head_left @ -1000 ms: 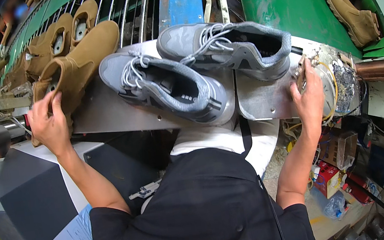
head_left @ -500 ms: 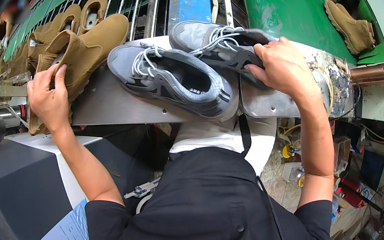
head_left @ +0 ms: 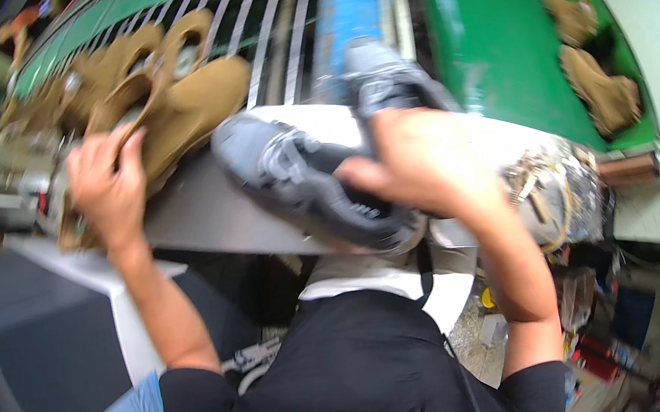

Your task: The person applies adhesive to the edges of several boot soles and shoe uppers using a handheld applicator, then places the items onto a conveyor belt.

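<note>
My left hand [head_left: 106, 183] grips the collar of a tan ankle boot [head_left: 209, 92], its thumb and fingers closed on the edge. A grey lace-up sneaker [head_left: 255, 153] lies in front of me on the metal ledge [head_left: 201, 220], toe pointing away to the left. Beyond it, a second grey sneaker [head_left: 379, 73] points away from me. Smeared by motion, my right hand [head_left: 429, 158] covers the second sneaker's heel end, and its thumb reaches over the first one's opening. The fingers of that hand are hidden, so its grip does not show.
Several more tan boots [head_left: 89, 80] crowd the rack of metal bars at the left. Two tan boots [head_left: 600, 88] lie on green at the far right, beyond the green belt [head_left: 492, 40]. A copper-coloured cylinder [head_left: 637, 167] sticks out at the right.
My right hand has moved left, from the second sneaker's collar toward the first sneaker. The second sneaker has turned to point more directly away. My left hand stays on the tan boot.
</note>
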### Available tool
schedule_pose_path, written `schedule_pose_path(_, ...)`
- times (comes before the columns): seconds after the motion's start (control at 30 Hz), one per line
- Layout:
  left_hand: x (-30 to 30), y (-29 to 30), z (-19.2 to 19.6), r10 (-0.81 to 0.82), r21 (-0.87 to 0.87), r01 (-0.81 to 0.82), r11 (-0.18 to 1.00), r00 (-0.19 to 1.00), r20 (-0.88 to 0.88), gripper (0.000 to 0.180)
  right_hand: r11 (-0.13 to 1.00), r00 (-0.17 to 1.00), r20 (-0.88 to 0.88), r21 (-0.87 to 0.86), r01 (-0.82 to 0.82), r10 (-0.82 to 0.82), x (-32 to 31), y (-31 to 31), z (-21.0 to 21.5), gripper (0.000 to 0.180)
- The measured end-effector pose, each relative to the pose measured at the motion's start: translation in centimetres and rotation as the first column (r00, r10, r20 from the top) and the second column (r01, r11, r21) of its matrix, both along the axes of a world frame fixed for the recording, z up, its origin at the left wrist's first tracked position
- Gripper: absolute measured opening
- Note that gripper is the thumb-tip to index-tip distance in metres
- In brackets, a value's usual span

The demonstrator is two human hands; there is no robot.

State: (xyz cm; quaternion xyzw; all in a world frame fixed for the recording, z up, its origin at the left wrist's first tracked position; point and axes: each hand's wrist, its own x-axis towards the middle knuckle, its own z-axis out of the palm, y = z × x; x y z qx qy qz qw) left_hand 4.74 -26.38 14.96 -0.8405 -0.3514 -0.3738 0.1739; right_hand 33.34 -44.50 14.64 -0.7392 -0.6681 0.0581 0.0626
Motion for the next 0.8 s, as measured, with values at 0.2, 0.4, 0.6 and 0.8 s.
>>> schedule_pose_path(0.2, -0.7, 2.0, 0.0, -0.007, -0.003, 0.007, 1.000, 1.000, -0.013, 0.011, 0.994, 0.998, -0.016, 0.091, -0.059, 0.061, -0.5, 1.6, -3.7, 0.025)
schedule_pose_path(0.4, 2.9, 3.2, 2.4, -0.134, -0.098, 0.135, 0.986, 0.991, 0.022, 0.010, 0.972, 0.953, -0.232, 0.084, 0.218, -0.193, 7.1, -1.5, -3.0, 0.040)
schedule_pose_path(0.6, 1.4, -4.4, -0.7, -0.074, -0.392, 0.110, 0.913, 0.991, 0.107, 0.013, 0.821, 0.829, -0.189, 0.139, 0.553, -0.526, 15.9, -2.3, -0.2, 0.051)
schedule_pose_path(0.8, 0.1, -5.3, -4.2, -0.153, -0.575, 0.308, 0.757, 0.941, 0.303, 0.015, 0.656, 0.696, -0.193, 0.235, 0.717, -0.692, 32.6, 1.9, -3.2, 0.053)
